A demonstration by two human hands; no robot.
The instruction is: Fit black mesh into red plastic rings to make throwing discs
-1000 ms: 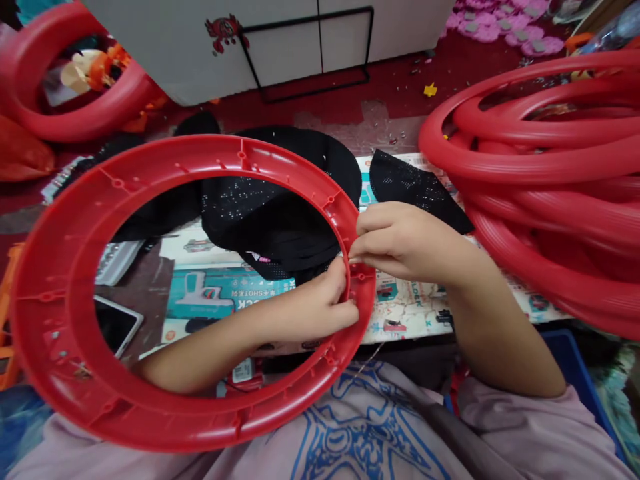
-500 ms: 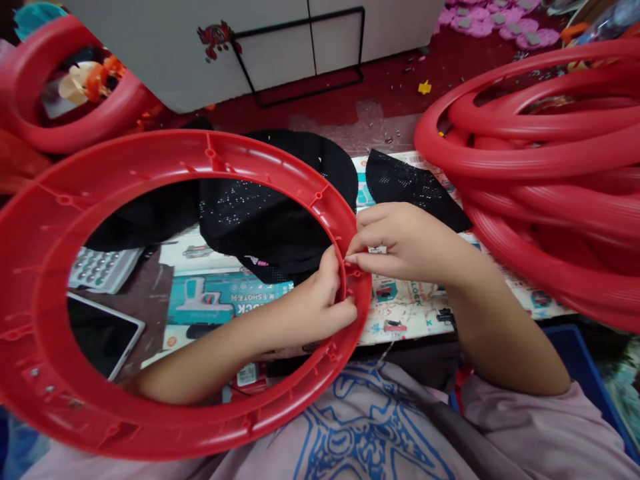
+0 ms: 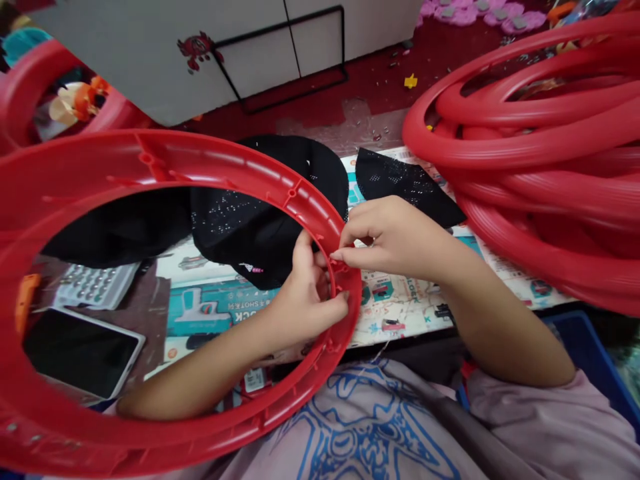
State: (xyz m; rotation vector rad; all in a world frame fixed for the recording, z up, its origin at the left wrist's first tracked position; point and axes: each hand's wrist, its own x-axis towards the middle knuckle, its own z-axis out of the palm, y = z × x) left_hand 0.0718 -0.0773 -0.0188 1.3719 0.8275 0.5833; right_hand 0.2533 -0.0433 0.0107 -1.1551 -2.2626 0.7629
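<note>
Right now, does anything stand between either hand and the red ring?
Nothing visible does: the left hand grips the red ring, and the right hand is at the same stretch. The black fabric lies beyond the ring.

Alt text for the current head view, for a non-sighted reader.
A person's left hand grips the rim of a large red ring, and the right hand touches it close by. Beyond it lie black pieces, with a pile of red rings to the right.
</note>
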